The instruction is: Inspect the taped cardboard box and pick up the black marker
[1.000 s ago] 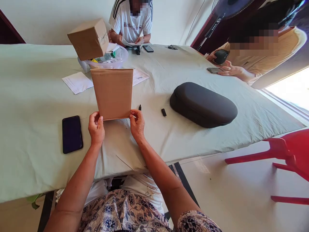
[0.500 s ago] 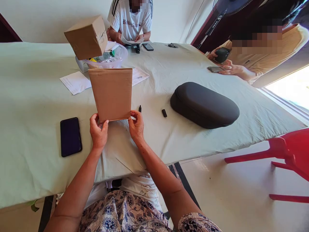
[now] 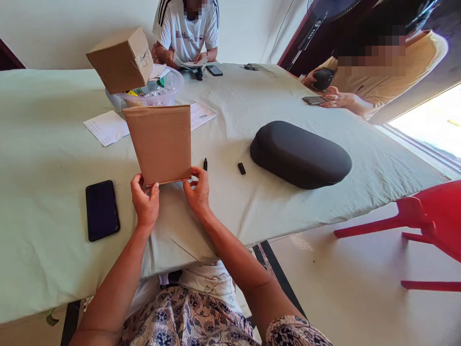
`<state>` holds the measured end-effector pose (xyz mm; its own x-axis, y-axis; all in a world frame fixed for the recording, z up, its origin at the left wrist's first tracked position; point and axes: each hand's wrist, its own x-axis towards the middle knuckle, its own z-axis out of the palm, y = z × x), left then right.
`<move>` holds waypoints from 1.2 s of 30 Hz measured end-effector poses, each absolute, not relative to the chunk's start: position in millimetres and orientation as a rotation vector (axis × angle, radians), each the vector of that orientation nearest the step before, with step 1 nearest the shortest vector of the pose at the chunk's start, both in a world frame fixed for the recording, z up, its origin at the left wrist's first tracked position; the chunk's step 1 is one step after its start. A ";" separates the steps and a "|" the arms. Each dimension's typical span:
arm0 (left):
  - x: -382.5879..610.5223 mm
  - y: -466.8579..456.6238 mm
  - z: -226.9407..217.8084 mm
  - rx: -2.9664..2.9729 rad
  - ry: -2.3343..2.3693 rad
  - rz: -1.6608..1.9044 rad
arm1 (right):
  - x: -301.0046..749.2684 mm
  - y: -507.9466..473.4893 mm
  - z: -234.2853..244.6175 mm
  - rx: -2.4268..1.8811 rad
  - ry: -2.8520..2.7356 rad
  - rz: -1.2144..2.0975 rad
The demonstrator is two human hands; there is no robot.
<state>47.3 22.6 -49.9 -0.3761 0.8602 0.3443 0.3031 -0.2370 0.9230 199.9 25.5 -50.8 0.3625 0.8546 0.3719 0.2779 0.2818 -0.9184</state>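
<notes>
I hold a flat brown cardboard piece [image 3: 159, 142] upright over the table [image 3: 43, 144]. My left hand [image 3: 145, 201] pinches its lower left corner. My right hand [image 3: 196, 191] grips its lower right corner with fingers curled under the edge. A black phone [image 3: 101, 209] lies face down to the left of my left hand. A black marker [image 3: 205, 164] lies just beyond my right hand, and its cap [image 3: 241, 168] a little further right.
A large black oval case [image 3: 300, 153] lies to the right. A taped cardboard box [image 3: 120, 58] rests on a clear bowl [image 3: 154, 93] of items, with paper sheets [image 3: 105, 127] beside it. Two other people sit at the far side and right. A red chair [image 3: 428, 226] stands at right.
The cardboard piece and both hands have shifted slightly left and toward me. My right fingers have curled further under the bottom edge.
</notes>
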 end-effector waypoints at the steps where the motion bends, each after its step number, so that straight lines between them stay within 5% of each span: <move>1: 47.9 23.0 -50.1 1.410 1.585 1.646 | 198.1 25.5 -52.2 -1.283 -1.189 0.504; 10: 51.2 15.5 -42.5 1.594 1.780 1.631 | 191.2 17.7 -44.4 -1.292 -1.303 0.227; 36: 38.5 21.5 -42.6 1.503 1.716 1.759 | 201.3 25.2 -40.5 -1.159 -1.085 0.573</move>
